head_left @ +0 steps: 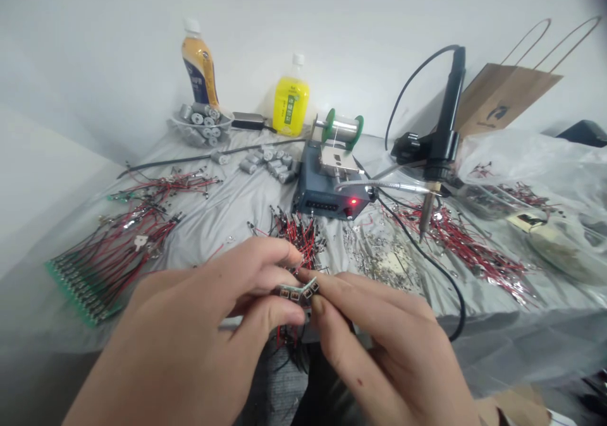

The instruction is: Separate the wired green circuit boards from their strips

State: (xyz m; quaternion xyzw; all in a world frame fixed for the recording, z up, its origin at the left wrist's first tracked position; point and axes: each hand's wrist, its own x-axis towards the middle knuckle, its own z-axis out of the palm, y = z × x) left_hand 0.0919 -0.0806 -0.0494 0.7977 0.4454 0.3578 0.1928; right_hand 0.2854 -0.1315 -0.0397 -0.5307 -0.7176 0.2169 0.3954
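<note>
Between both hands is a small circuit board strip (290, 294) with square copper-coloured pads or parts along its edge. It forms a shallow V, and I cannot tell whether it is cracked or two pieces meeting. My left hand (213, 306) pinches the left part between thumb and fingers. My right hand (379, 331) has the right part between thumb and forefinger. Just behind the fingers lies a bundle of red and black wires (306, 239), partly hidden by my hands. More wires hang below the strip at the table edge.
A soldering station (327, 182) with a solder spool (344, 132) stands behind. The soldering iron (429, 205) points down at the right, its cable looping forward. Wired green boards (85, 287) lie left, wire bundles (455, 243) right. Small motors (270, 160), bottles (291, 103) and a paper bag (507, 97) are farther back.
</note>
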